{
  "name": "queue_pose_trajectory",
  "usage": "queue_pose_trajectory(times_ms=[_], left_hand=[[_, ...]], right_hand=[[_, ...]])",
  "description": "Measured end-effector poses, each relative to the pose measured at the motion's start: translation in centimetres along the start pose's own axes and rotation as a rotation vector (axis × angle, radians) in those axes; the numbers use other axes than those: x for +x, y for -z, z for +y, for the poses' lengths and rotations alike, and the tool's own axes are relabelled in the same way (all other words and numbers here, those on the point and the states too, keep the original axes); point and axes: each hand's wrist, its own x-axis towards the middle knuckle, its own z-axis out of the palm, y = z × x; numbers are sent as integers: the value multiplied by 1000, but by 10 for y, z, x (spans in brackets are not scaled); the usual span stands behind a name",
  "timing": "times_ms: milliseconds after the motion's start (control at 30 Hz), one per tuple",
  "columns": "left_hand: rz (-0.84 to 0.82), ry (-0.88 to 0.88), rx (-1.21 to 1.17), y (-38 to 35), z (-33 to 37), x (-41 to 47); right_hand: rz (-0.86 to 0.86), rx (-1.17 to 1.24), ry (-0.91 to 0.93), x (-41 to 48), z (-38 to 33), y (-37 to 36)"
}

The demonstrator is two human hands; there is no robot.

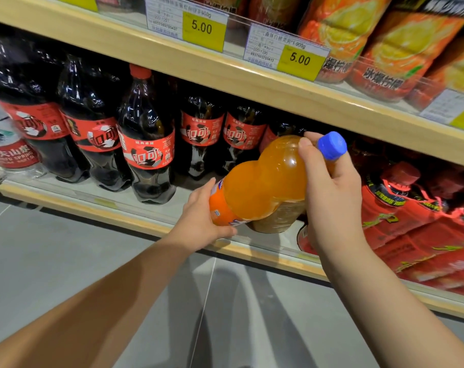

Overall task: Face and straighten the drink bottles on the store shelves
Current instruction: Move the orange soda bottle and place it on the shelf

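An orange soda bottle (262, 181) with a blue cap (331, 146) is tilted, cap up to the right, in front of the lower shelf (135, 216). My left hand (201, 216) grips its labelled lower end from below. My right hand (331, 192) grips its neck just under the cap. Several dark cola bottles (146, 139) with red labels stand in rows on the shelf to the left. Behind the orange bottle sits a brownish bottle (278, 219), mostly hidden.
Red-wrapped bottles (411, 216) fill the shelf at the right. A water bottle (10, 152) stands at the far left. The upper shelf (252, 83) carries yellow price tags (203, 31) and orange-labelled bottles (400, 46). Grey floor tiles (66, 251) lie below.
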Motion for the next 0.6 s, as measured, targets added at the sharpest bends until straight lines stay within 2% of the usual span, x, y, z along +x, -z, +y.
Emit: queue_pose_trajectory(times_ms=[100, 267, 600], left_hand=[[-1, 37, -43, 1, -3, 0], [-145, 130, -345, 7, -7, -10], [-86, 185, -374, 15, 38, -50]], right_hand=[[11, 44, -2, 1, -7, 10], [8, 103, -3, 3, -18, 22], [-36, 157, -147, 2, -46, 55]])
